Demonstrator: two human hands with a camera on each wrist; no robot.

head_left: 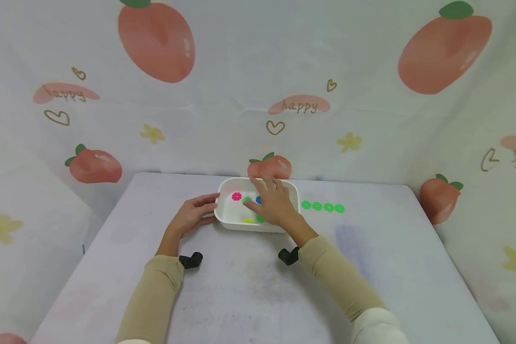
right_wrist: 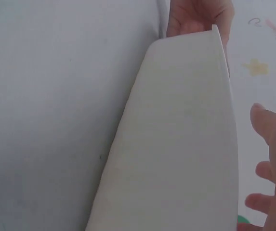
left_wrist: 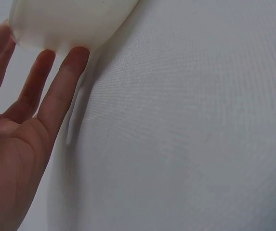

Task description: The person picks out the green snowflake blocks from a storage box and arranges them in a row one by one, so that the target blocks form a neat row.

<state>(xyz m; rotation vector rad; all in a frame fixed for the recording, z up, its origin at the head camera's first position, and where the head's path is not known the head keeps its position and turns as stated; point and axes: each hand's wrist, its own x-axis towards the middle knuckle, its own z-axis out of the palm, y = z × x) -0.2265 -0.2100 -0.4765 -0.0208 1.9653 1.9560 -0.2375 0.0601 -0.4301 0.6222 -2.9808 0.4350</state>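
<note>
A white rectangular tub (head_left: 249,227) stands near the back of the table with flower-shaped pieces in it. Among them are a pink piece (head_left: 237,196), a blue piece (head_left: 259,199), a yellow piece (head_left: 248,220) and green ones, partly covered by my right hand (head_left: 276,204). That hand hovers over the tub with its fingers spread; in the right wrist view, nothing shows in its grasp, though some fingertips are hidden behind the tub wall. My left hand (head_left: 192,213) touches the tub's left end, its fingertips (left_wrist: 75,57) resting nearly straight against the outer wall.
Several green flower pieces (head_left: 317,206) lie in a row on the table, just right of the tub. Black wrist mounts (head_left: 191,260) show at both wrists. Behind the table (head_left: 241,296) hangs a fruit-print cloth (head_left: 223,119).
</note>
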